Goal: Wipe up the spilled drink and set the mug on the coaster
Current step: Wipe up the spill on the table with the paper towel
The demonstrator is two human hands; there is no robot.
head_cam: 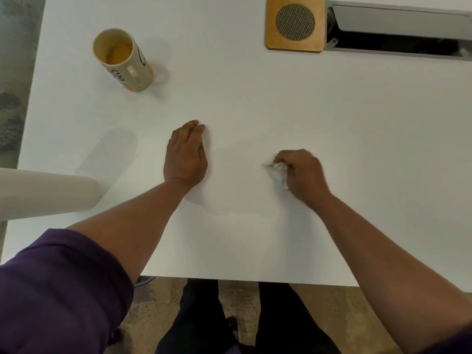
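Two hands are working the desk (255, 98): the left hand (186, 154) is lying flat, fingers straight, holding nothing, while the right hand (301, 172) is scrunching a wadded tissue (277, 169). I'd keep pressing down and sweeping inward. Any spill is hard to spot on white. The mug (125, 60) is sitting far left, well apart from the coaster (295, 24).
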